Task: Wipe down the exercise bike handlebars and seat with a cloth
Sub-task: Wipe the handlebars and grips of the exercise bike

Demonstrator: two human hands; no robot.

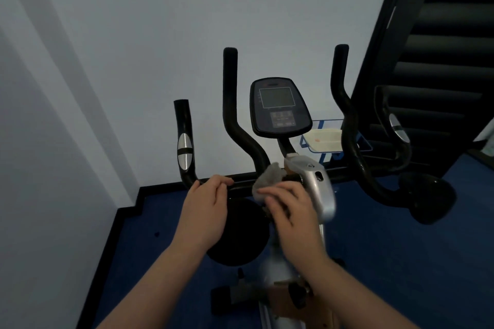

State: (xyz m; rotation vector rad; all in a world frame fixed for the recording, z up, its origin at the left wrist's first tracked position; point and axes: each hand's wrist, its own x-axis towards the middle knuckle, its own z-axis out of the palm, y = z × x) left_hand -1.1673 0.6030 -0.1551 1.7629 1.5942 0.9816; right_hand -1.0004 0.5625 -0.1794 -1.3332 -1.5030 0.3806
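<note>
The exercise bike's black handlebars [230, 104] rise in front of me, with an outer left grip [184, 141] and outer right grip [395, 131] carrying silver sensor plates. My left hand [207, 211] grips the horizontal bar near the left bend. My right hand [291, 211] presses a crumpled grey cloth [267, 177] against the middle of the bar, beside the silver stem cover [318, 184]. The console [279, 107] stands above. The seat is out of view.
A white wall stands behind the bike, dark louvred shutters [441, 48] at the right. Blue floor [401, 262] lies below. A clear tray with a white container [324, 139] sits behind the console. The black flywheel cover [238, 235] is under my hands.
</note>
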